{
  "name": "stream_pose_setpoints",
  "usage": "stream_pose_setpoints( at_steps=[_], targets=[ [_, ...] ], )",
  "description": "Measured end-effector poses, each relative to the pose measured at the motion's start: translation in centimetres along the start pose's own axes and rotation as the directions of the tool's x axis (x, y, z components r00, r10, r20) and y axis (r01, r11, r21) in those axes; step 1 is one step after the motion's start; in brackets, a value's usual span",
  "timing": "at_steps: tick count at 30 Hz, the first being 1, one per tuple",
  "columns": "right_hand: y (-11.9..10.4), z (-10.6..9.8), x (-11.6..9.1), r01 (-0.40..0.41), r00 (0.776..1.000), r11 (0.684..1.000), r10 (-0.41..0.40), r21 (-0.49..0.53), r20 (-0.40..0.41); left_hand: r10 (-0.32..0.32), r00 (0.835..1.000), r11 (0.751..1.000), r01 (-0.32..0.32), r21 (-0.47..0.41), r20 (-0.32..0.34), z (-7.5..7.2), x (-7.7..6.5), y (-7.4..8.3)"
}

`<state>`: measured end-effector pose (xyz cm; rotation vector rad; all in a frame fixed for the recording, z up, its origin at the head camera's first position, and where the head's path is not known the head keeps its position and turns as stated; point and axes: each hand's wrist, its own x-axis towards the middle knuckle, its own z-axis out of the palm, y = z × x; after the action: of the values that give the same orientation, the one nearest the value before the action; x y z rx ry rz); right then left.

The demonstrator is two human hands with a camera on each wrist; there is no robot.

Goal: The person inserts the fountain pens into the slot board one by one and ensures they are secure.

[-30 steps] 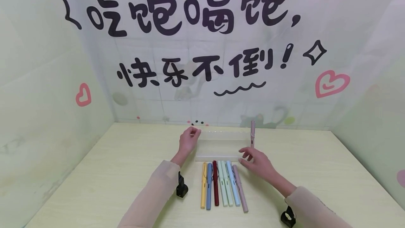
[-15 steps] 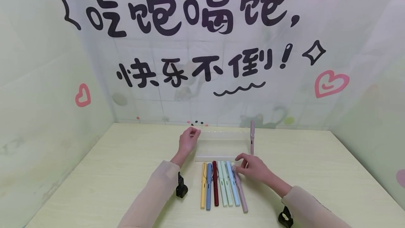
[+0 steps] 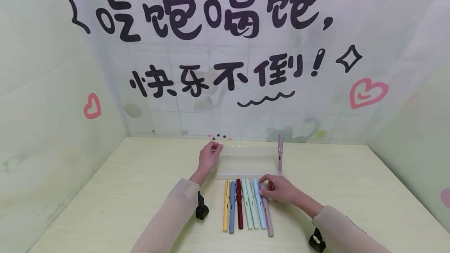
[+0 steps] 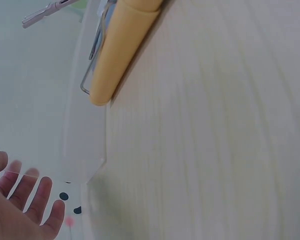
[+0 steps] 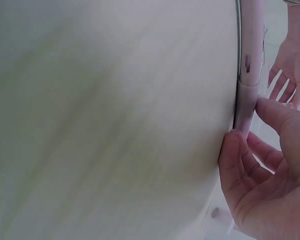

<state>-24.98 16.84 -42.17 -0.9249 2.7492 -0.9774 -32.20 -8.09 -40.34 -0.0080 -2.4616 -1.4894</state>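
A clear acrylic pen stand (image 3: 242, 176) sits at the back of the table. My left hand (image 3: 209, 156) pinches its left end; in the left wrist view fingers (image 4: 39, 200) show beside the transparent panel. At the stand's right end a mauve pen (image 3: 280, 153) is upright. In front lies a row of capped pens, with another mauve pen (image 3: 268, 220) at its right end. My right hand (image 3: 281, 189) pinches this lying pen near its far end, thumb and index finger on either side in the right wrist view. Its far tip is hidden by the fingers.
Left of the held pen lie a light blue pen (image 3: 260, 206), two pale green pens, a dark red pen (image 3: 240, 206), a blue pen (image 3: 232, 210) and a yellow pen (image 3: 226, 210). A printed cloth (image 3: 168, 124) hangs behind the table.
My right hand has moved down and left from the stand's right end and taken hold of the lying mauve pen, whose near end shifts slightly left. My left hand stays put.
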Motion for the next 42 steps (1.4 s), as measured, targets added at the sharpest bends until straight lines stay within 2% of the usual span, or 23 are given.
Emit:
stream_pose_setpoints(
  at_steps=[15, 26, 33, 42],
  targets=[
    [0.4, -1.1, -0.4, 0.002, 0.993, 0.999, -0.007, 0.041, 0.117, 0.004, 1.000, 1.000, -0.004, -0.004, -0.001, 0.0, -0.1, 0.1],
    [0.5, -1.1, -0.3, -0.004, 0.995, 0.995, -0.006, 0.103, 0.097, 0.020, 1.000, 1.000, -0.020, -0.006, -0.008, -0.1, 0.0, 0.1],
    [0.3, -1.1, -0.5, -0.056, 0.996, 0.986, 0.046, 0.156, 0.071, 0.018, 1.000, 1.000, -0.018, -0.008, -0.006, 0.0, 0.0, 0.0],
    [1.1, -1.2, -0.8, -0.114, 0.993, 0.951, 0.100, 0.286, 0.064, 0.023, 1.000, 1.000, -0.023, -0.007, -0.007, 0.0, 0.0, -0.1]
  ],
)
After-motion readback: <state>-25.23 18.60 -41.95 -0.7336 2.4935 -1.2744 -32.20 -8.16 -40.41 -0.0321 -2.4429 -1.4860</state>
